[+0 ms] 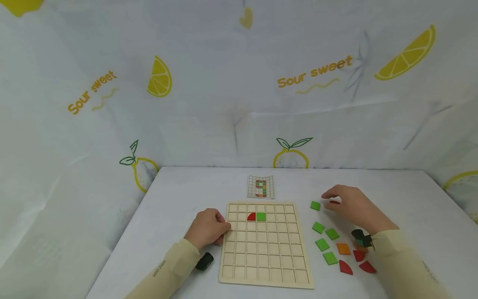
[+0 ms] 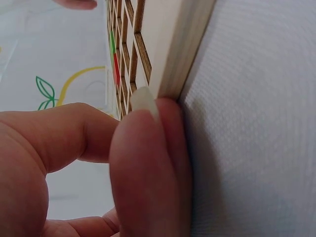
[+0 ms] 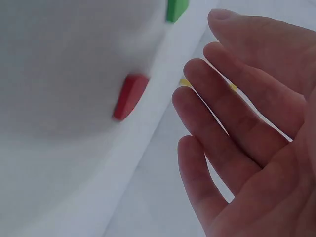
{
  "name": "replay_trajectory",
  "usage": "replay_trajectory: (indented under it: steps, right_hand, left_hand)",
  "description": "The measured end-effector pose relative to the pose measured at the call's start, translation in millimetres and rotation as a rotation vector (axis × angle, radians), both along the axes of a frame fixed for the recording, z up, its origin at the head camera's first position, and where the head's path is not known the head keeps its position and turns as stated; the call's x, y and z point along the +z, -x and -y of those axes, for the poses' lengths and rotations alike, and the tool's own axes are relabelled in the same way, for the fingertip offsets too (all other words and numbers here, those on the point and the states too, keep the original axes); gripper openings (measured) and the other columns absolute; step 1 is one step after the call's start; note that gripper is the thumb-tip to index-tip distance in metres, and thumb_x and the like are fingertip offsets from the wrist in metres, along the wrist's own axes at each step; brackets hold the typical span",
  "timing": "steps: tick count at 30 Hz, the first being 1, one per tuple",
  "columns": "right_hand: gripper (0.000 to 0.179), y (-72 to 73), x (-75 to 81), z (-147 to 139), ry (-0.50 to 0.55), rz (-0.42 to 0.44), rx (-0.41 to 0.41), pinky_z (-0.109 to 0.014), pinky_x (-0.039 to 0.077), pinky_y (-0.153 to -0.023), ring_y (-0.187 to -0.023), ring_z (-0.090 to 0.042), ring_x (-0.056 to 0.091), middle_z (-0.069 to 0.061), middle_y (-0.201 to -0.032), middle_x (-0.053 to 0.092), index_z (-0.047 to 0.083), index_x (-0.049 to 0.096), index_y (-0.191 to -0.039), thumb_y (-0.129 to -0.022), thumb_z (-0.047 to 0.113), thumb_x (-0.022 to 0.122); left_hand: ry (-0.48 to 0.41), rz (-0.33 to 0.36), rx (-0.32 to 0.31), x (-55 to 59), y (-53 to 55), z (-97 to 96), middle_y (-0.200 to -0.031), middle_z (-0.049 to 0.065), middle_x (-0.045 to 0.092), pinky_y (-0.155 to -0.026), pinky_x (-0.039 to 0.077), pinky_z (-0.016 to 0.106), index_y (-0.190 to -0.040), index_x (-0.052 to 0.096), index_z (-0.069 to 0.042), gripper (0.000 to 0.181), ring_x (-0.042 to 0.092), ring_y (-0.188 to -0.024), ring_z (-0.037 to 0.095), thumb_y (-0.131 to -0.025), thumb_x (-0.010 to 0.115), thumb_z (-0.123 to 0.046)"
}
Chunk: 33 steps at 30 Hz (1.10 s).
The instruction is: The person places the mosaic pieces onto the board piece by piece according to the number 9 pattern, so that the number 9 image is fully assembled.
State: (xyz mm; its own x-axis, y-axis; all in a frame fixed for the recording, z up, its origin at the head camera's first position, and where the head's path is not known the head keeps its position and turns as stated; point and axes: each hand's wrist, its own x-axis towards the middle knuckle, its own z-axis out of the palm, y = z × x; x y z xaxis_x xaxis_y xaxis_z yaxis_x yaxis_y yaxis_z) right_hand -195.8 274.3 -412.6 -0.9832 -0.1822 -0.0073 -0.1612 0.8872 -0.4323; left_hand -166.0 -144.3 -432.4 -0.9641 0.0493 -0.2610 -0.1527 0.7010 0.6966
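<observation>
My left hand [image 1: 209, 226] is at the left edge of a wooden grid board [image 1: 267, 276] and grips its rim. The thumb lies over that edge, with a finger against its side. In the board's second row sit a red quarter-circle tile [image 1: 252, 216] and a green square tile [image 1: 261, 216], side by side. My right hand [image 1: 352, 207] is over the table to the right, its fingers spread loosely and holding nothing. Just left of its fingertips lies a loose green square tile [image 1: 315, 205]. A red tile [image 3: 131, 97] lies by the fingers, partly hidden in the head view.
Right of the board lie several green squares [image 1: 323, 244], an orange square [image 1: 343, 248] and several red quarter-circles [image 1: 345, 267]. A small pattern card [image 1: 260, 187] lies behind the board, showing a coloured figure. A printed curtain [image 1: 209, 124] hangs behind the table.
</observation>
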Motion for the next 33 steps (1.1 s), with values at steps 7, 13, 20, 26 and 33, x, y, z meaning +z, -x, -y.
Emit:
replay_trajectory:
  steps: [7,13,20,26,33]
  right_hand:
    - [0.035,0.5,-9.2,-22.2,-0.022,0.039,-0.082,-0.066,0.055,-0.099,-0.118,-0.047,0.063,-0.026,-0.129,0.071,0.002,0.076,-0.126,-0.096,0.019,0.081]
    - [0.036,1.8,-14.8,-29.7,-0.015,0.063,-0.108,-0.067,0.054,-0.100,-0.116,-0.047,0.062,-0.028,-0.128,0.071,-0.001,0.075,-0.126,-0.094,0.015,0.081]
    - [0.033,4.5,-21.2,-35.6,0.003,0.052,-0.103,-0.063,0.057,-0.097,-0.108,-0.040,0.064,-0.023,-0.120,0.072,-0.001,0.076,-0.123,-0.094,0.014,0.080]
    - [0.033,5.2,-21.9,-38.2,0.023,0.050,-0.109,-0.061,0.058,-0.093,-0.105,-0.038,0.064,-0.021,-0.117,0.072,-0.001,0.076,-0.122,-0.095,0.017,0.080]
    - [0.030,6.6,-22.5,-38.7,0.029,0.047,-0.116,-0.060,0.058,-0.092,-0.103,-0.037,0.064,-0.021,-0.114,0.073,-0.001,0.077,-0.119,-0.094,0.017,0.081]
  left_hand:
    - [-0.022,0.003,-0.007,-1.1,-1.6,-1.2,-0.065,0.003,0.070,-0.058,0.051,0.028,-0.088,0.065,-0.009,0.016,0.068,-0.055,0.013,-0.092,0.076,-0.020]
    - [-0.027,-0.004,-0.010,-1.6,-1.5,-2.2,-0.063,0.003,0.070,-0.057,0.051,0.027,-0.088,0.065,-0.009,0.016,0.067,-0.054,0.013,-0.092,0.076,-0.019]
    - [-0.013,-0.003,-0.010,0.0,-1.5,-0.4,-0.063,0.003,0.070,-0.057,0.050,0.028,-0.088,0.065,-0.010,0.016,0.068,-0.054,0.013,-0.093,0.076,-0.020]
    - [-0.029,-0.009,-0.015,1.1,-1.0,0.9,-0.064,0.003,0.071,-0.057,0.051,0.027,-0.089,0.066,-0.009,0.015,0.068,-0.054,0.013,-0.092,0.076,-0.019]
    - [-0.037,-0.012,-0.019,1.1,0.0,1.8,-0.065,0.003,0.071,-0.057,0.052,0.027,-0.090,0.066,-0.008,0.014,0.069,-0.054,0.013,-0.092,0.075,-0.019]
